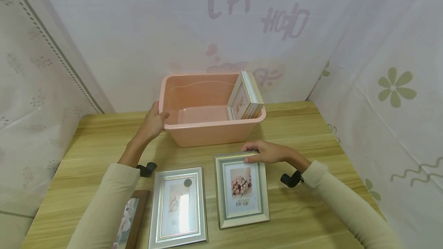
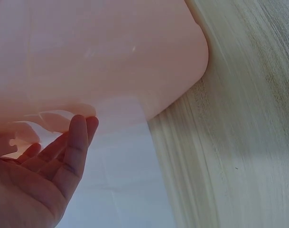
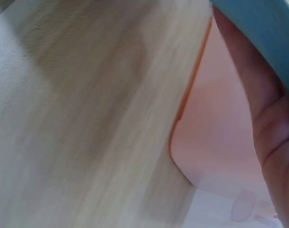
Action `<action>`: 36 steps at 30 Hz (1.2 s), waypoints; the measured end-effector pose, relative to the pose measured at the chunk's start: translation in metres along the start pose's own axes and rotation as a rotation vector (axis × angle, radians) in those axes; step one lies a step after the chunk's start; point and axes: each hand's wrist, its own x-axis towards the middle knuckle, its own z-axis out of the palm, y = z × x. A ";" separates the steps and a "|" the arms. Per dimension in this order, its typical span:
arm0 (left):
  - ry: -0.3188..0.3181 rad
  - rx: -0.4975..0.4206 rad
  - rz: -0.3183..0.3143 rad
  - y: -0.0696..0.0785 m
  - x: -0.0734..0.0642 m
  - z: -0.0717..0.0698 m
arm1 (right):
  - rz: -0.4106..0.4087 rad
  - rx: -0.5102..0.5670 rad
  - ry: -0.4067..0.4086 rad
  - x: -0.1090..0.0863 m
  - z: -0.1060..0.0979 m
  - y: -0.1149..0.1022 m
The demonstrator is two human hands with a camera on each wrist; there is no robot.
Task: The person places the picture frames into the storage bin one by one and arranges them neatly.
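Note:
A pink plastic bin (image 1: pixel 211 131) stands at the back of the table. My left hand (image 1: pixel 154 120) grips its left rim, thumb over the edge; in the left wrist view the fingers (image 2: pixel 78 147) lie against the outer wall. Inside the bin, light picture frames (image 1: pixel 246 97) lean upright against the right end. My right hand (image 1: pixel 271 152) holds the top edge of a cream and grey-green picture frame (image 1: pixel 242 218) with a flower print, in front of the bin. Up close in the right wrist view, only an edge of this frame (image 3: pixel 263 33) shows beside the hand.
A silver-white picture frame (image 1: pixel 178 237) lies on the wooden table (image 1: pixel 294 222), left of the held one. Farther left, a brown picture frame (image 1: pixel 137 216) is partly covered by the left sleeve. A printed curtain (image 1: pixel 138 41) hangs right behind the bin and along both sides.

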 end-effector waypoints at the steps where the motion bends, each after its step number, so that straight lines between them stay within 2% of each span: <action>1: -0.004 0.001 -0.001 -0.001 0.001 0.000 | -0.001 0.005 -0.010 -0.001 -0.001 -0.002; 9: -0.026 0.001 -0.001 -0.001 0.001 -0.001 | 0.038 -0.017 -0.032 -0.009 -0.007 -0.018; 12: -0.018 -0.005 0.003 0.000 0.000 -0.001 | 0.006 -0.017 -0.032 -0.011 -0.012 -0.025; 16: -0.009 -0.008 0.008 -0.001 0.000 -0.001 | -0.076 -0.029 -0.023 -0.013 -0.019 -0.032; 19: -0.013 0.001 0.010 -0.001 0.000 -0.001 | -0.100 -0.033 0.001 -0.015 -0.025 -0.039; 21: -0.021 0.006 0.007 0.004 -0.002 -0.001 | -0.099 -0.033 0.018 -0.016 -0.029 -0.044; 26: -0.027 0.015 0.006 0.006 -0.004 -0.001 | -0.067 -0.041 0.056 -0.017 -0.038 -0.058; 28: -0.025 0.012 0.012 0.001 -0.002 -0.001 | -0.057 -0.057 0.076 -0.018 -0.040 -0.064; 36: -0.026 0.011 0.013 0.000 -0.001 -0.002 | -0.050 -0.091 0.190 -0.021 -0.053 -0.090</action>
